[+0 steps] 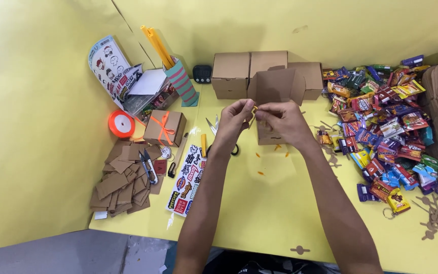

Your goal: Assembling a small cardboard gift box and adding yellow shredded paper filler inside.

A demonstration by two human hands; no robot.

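My left hand [233, 122] and my right hand [284, 122] meet above the yellow table, fingertips pinched together on a small yellow-orange item [254, 109]. What it is exactly is too small to tell. Right behind the hands stands an open brown cardboard box [276, 85] with its flaps up; its lower part is hidden by my right hand. Small orange scraps [260, 173] lie on the table below the hands.
Closed brown boxes [230, 73] stand at the back. A heap of snack packets [381, 132] fills the right. On the left lie a ribbon-tied box [164, 127], an orange ribbon roll [121, 124], cardboard pieces [122, 185], a sticker sheet [186, 180] and scissors [213, 127].
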